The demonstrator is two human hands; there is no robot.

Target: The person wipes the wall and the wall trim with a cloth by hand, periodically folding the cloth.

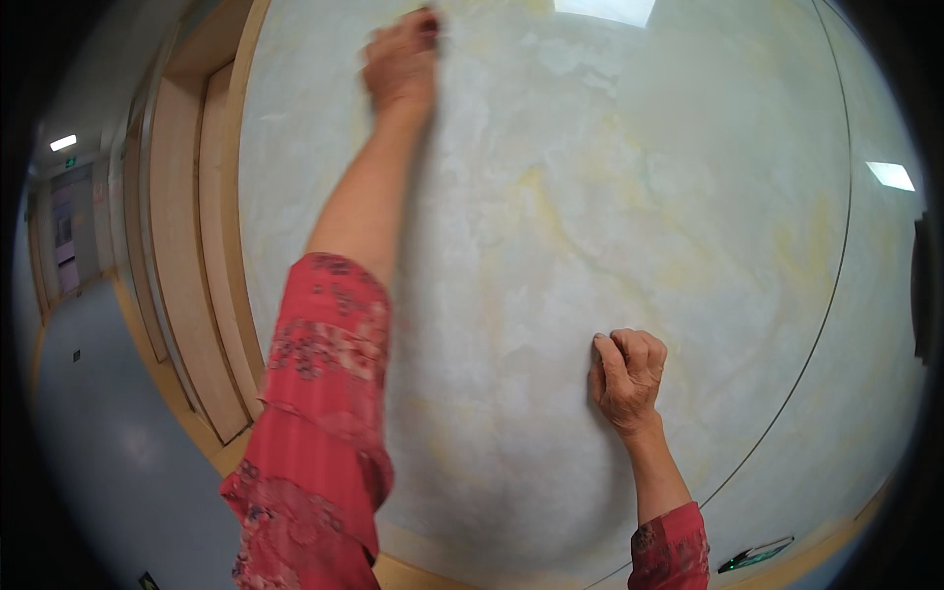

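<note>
A glossy pale wall panel (516,280) with yellow and grey marbling fills most of the view. High on its left side, my left hand (402,66) is raised with curled fingers, blurred. A dark reddish patch shows at its fingertips, but I cannot tell whether it is a held thing. Lower and to the right, my right hand (630,380) rests close against the panel, its fingers bent inward and the thumb near the index finger. Nothing visible sticks out of that hand; its palm side is hidden.
A wooden door (214,243) in a wooden frame stands to the left, beside a corridor with a blue-grey floor (110,457). A dark seam (826,317) curves down the panel. Low right sits a lit green sign (756,554); a dark object (922,287) juts in at the right.
</note>
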